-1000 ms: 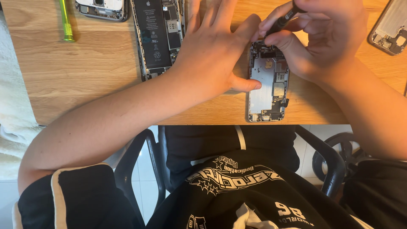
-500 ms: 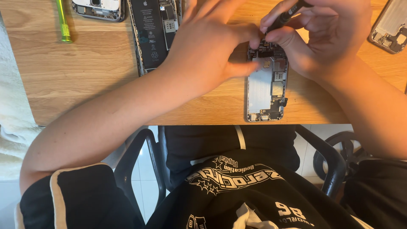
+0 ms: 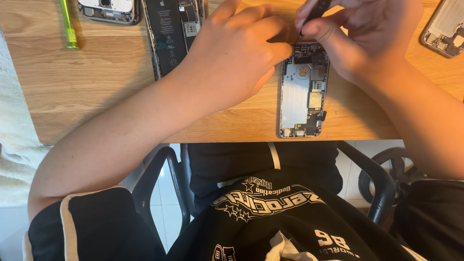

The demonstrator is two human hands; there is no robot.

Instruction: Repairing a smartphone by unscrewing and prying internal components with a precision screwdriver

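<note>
Silver and stripped of its screen, the opened phone shell lies flat on the wooden table, its top end under my fingertips. My right hand pinches a dark tool, tip down at the top components; my left hand presses the shell's upper left edge, fingers together. If the tip skids, it may gouge the board. Left of my grip lie another opened phone and a green screwdriver.
</note>
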